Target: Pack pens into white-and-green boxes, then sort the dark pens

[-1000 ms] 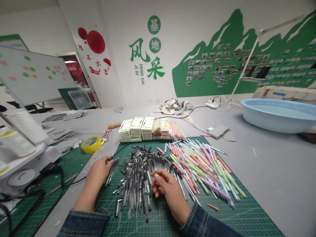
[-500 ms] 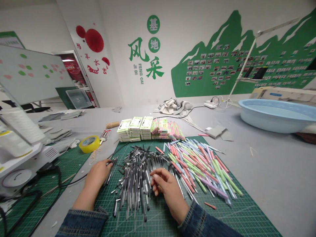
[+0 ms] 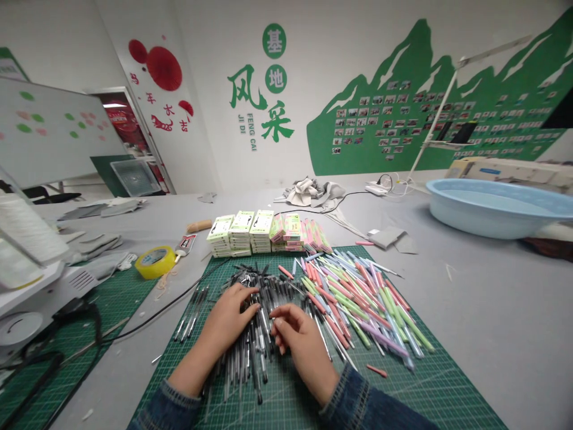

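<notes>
A heap of black-capped clear pens [image 3: 244, 367] lies on the green cutting mat [image 3: 349, 400]. My left hand [image 3: 230, 316] is over the heap's upper middle, its thumb apart from the fingers; nothing shows held in it. At the heap's right side, my right hand [image 3: 299, 337] has loosely bent fingers, with no pen visible in them. Several black pens [image 3: 191, 313] form a small separate group to the left. Right of my hands spreads a pile of pastel pens [image 3: 358, 298] in pink, green, blue and purple.
Small stacked boxes [image 3: 242, 230] stand along the mat's far edge. Yellow tape [image 3: 155, 263] and a white machine [image 3: 27, 304] are at left. A light blue basin [image 3: 496, 209] is at far right, grey cloth [image 3: 308, 192] at the back. A black cable [image 3: 174, 298] runs past the mat.
My left hand has left the small group of black pens at the left and moved right onto the heap. My right hand has hardly moved. The view has shifted slightly.
</notes>
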A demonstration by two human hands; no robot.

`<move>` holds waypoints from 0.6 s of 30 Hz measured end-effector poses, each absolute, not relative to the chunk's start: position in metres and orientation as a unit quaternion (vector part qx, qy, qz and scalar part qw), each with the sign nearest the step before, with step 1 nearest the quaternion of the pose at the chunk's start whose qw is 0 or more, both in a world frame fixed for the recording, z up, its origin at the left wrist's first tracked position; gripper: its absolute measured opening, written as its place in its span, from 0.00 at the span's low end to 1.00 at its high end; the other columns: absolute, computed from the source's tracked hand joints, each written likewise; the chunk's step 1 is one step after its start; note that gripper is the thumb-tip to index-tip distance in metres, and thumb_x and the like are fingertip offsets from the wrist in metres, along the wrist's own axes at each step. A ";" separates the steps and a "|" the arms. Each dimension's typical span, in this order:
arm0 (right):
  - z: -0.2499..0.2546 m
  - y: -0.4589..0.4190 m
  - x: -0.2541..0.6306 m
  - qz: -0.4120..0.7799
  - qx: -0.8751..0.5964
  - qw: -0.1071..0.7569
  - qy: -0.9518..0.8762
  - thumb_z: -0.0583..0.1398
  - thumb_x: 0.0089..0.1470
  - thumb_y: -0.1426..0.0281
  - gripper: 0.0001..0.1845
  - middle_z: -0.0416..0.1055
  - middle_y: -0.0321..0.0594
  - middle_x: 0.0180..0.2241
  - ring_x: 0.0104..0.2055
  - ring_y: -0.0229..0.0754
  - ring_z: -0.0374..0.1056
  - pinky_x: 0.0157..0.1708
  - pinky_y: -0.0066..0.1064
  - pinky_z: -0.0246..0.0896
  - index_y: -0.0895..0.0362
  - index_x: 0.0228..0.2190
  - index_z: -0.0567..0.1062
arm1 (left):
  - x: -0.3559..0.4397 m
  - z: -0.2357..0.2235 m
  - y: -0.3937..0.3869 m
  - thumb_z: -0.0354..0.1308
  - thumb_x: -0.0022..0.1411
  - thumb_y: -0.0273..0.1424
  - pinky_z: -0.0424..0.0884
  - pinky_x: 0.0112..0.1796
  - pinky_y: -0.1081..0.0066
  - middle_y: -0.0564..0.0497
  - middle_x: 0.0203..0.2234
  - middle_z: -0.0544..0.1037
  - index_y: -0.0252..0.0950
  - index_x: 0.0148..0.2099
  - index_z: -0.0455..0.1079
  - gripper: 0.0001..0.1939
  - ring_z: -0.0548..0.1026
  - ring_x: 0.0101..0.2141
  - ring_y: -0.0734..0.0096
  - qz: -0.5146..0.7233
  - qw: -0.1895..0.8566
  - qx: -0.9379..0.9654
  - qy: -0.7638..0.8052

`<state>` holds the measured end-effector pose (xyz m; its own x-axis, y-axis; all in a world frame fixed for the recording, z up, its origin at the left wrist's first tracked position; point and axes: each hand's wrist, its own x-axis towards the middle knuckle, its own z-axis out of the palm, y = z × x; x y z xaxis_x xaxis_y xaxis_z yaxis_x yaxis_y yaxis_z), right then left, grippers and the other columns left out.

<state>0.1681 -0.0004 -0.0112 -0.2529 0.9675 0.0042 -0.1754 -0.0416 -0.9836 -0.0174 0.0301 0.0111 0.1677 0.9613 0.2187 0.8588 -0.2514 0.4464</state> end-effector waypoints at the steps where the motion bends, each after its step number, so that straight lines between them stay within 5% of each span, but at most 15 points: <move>1: -0.010 -0.001 0.169 0.562 -0.406 0.463 -0.552 0.56 0.54 0.72 0.07 0.69 0.36 0.27 0.26 0.37 0.65 0.25 0.28 0.60 0.56 0.36 0.73 | -0.015 0.010 0.031 0.54 0.60 0.36 0.65 0.45 0.65 0.47 0.38 0.73 0.40 0.51 0.72 0.18 0.72 0.42 0.61 0.229 0.104 0.757 0.603; 6: -0.006 -0.010 0.171 0.348 -0.418 0.366 -0.755 0.56 0.50 0.81 0.15 0.71 0.40 0.38 0.42 0.43 0.67 0.45 0.33 0.59 0.54 0.37 0.76 | -0.010 0.006 0.033 0.52 0.61 0.33 0.64 0.47 0.64 0.46 0.38 0.72 0.39 0.49 0.73 0.16 0.71 0.44 0.60 0.221 0.089 0.757 0.609; 14: -0.011 -0.013 0.171 0.318 -0.433 0.309 -0.785 0.58 0.47 0.83 0.18 0.68 0.38 0.40 0.41 0.42 0.66 0.42 0.29 0.59 0.53 0.38 0.73 | -0.009 0.009 0.033 0.56 0.56 0.32 0.66 0.40 0.66 0.49 0.35 0.74 0.40 0.42 0.74 0.11 0.72 0.36 0.63 0.297 0.154 0.727 0.599; 18: -0.007 -0.013 0.171 0.332 -0.428 0.327 -0.774 0.59 0.46 0.84 0.17 0.67 0.36 0.37 0.37 0.40 0.65 0.38 0.28 0.58 0.53 0.36 0.72 | -0.015 0.012 0.035 0.59 0.53 0.34 0.66 0.34 0.70 0.51 0.30 0.75 0.38 0.37 0.72 0.08 0.73 0.32 0.66 0.388 0.305 0.641 0.588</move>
<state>0.1709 -0.0135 -0.0073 -0.4191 0.8802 0.2227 0.4462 0.4133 -0.7938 -0.0145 0.0351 0.0121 0.0088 0.9902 0.1393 0.5173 -0.1237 0.8468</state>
